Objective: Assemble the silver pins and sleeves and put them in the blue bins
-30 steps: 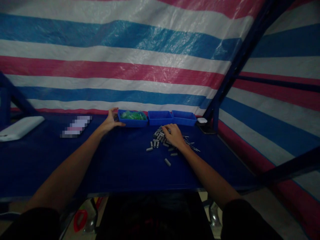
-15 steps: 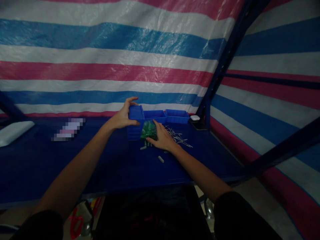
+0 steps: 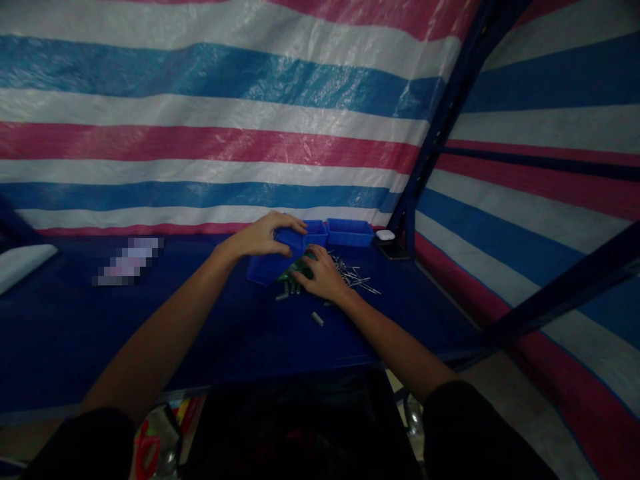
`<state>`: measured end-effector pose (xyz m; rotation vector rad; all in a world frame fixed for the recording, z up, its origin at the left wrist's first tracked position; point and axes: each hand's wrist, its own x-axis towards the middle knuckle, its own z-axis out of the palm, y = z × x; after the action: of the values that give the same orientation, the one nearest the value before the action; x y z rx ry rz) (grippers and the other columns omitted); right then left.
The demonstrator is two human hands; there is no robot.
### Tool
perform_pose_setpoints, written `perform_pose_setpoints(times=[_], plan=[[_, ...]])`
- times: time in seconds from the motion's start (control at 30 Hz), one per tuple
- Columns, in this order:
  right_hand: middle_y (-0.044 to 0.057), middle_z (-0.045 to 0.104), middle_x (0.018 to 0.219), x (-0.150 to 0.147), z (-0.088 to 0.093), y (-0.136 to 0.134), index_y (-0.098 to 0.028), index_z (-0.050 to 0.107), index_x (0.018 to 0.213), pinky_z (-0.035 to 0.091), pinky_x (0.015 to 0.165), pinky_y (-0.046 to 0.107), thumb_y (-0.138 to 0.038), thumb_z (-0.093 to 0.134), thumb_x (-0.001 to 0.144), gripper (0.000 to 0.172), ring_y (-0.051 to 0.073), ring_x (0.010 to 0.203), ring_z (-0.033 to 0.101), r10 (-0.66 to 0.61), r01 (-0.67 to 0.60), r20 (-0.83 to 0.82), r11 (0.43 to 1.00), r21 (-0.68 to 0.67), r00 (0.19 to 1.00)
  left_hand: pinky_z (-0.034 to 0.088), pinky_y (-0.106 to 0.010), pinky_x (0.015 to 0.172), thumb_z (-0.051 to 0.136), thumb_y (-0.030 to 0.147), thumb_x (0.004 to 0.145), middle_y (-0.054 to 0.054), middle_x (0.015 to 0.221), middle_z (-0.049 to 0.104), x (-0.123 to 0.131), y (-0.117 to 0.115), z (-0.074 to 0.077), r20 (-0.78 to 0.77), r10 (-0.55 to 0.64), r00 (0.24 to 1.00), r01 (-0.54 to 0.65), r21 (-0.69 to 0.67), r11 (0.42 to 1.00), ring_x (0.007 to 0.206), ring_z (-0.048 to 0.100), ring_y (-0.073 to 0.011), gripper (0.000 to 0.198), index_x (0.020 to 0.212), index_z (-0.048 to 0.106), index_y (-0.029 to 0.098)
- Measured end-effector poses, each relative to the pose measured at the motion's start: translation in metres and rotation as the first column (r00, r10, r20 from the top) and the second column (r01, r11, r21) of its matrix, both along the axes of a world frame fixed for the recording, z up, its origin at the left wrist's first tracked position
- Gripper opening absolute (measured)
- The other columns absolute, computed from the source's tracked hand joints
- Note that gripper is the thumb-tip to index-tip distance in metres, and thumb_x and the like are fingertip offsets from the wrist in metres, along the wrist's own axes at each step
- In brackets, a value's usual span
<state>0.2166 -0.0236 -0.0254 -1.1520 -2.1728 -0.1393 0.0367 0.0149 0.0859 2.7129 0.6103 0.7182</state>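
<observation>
My left hand [image 3: 265,235] grips a small blue plastic bin [image 3: 270,263], tipped far over so its mouth faces right and down onto the table. Green pieces [image 3: 295,268] lie spilled at the bin's mouth. My right hand [image 3: 323,273] lies over the green pieces and a pile of small grey metal cylinders [image 3: 290,290], fingers bent; whether it holds anything is hidden. Thin metal pins [image 3: 357,279] lie just right of that hand. One stray cylinder [image 3: 317,319] lies nearer to me.
Two more blue bins [image 3: 350,232] stand in a row at the back of the dark blue table [image 3: 200,327]. A small white case [image 3: 385,235] rests by the blue frame post [image 3: 407,220]. A white object [image 3: 23,263] lies far left. Striped tarp walls close in behind and right.
My left hand took the bin of green pieces from the back row, lifted it and tipped it over. Green pieces poured out by my right hand, which stayed on the pile.
</observation>
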Motion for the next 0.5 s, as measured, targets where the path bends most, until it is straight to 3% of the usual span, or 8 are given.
perform_pose_setpoints(times=[0.27, 0.5], plan=[[0.008, 0.055, 0.094, 0.003, 0.003, 0.001, -0.018, 0.059, 0.079, 0.038, 0.084, 0.035, -0.027, 0.050, 0.081, 0.012, 0.021, 0.098, 0.044, -0.001, 0.001, -0.124, 1.000, 0.002, 0.992, 0.036, -0.044, 0.095, 0.060, 0.034, 0.068, -0.006, 0.122, 0.054, -0.053, -0.004, 0.005, 0.100, 0.185, 0.978, -0.182, -0.034, 0.983, 0.113, 0.048, -0.0240, 0.041, 0.107, 0.060, 0.022], [0.005, 0.055, 0.083, 0.010, 0.005, 0.006, -0.019, 0.056, 0.072, 0.037, 0.078, 0.032, -0.026, 0.048, 0.081, 0.013, 0.019, 0.089, 0.045, -0.157, 0.153, -0.174, 0.987, -0.038, 0.972, 0.035, -0.037, 0.098, 0.059, 0.037, 0.068, -0.008, 0.123, 0.051, -0.081, -0.004, 0.014, 0.142, 0.322, 0.936, -0.312, -0.087, 0.946, 0.114, 0.045, -0.0221, 0.046, 0.109, 0.057, 0.016]])
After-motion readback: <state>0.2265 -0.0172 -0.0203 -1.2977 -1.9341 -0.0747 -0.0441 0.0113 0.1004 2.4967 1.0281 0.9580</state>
